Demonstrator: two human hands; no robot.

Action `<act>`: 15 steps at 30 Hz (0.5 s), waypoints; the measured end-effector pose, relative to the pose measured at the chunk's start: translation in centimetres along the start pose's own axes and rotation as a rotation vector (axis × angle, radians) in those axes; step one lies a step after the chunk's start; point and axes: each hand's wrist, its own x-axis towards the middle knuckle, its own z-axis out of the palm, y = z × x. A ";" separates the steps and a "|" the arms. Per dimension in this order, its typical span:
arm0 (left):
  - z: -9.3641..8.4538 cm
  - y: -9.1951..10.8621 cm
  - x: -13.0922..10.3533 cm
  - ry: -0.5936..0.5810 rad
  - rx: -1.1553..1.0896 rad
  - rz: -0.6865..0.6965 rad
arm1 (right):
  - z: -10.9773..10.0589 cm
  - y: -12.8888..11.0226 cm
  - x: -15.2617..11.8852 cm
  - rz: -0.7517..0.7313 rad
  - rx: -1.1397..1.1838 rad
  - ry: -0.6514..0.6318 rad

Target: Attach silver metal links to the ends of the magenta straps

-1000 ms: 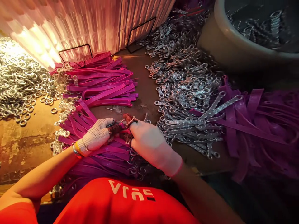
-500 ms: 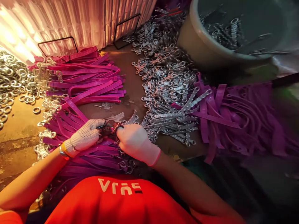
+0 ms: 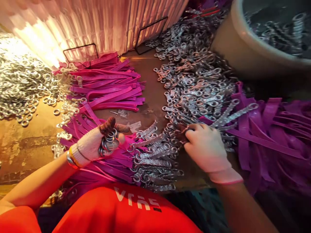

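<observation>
My left hand (image 3: 96, 144), in a white glove with darkened fingertips, cups several metal rings (image 3: 107, 142) in its palm above the magenta straps. My right hand (image 3: 206, 150), gloved too, has its fingers curled at the near edge of a heap of short twisted chain pieces (image 3: 191, 87); what they grip there is hidden. Between my hands, magenta straps (image 3: 116, 160) lie side by side. Rings and twisted chain pieces (image 3: 155, 161) sit at their right ends.
Loose rings (image 3: 26, 81) are heaped at far left. Behind the further magenta straps (image 3: 109, 84) stands a lit corrugated panel (image 3: 104, 22) with black wire frames (image 3: 80, 47). A large bucket (image 3: 225, 45) with chain pieces stands at upper right; purple straps (image 3: 272, 142) pile below it.
My hands have parted. The right has moved right to the chain heap, while the left stays over the straps and now shows rings in its palm. The view has shifted left.
</observation>
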 end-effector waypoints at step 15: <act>2.5 -1.6 -0.8 0.078 0.009 -0.034 | -6.2 -10.2 1.1 -0.405 0.525 0.396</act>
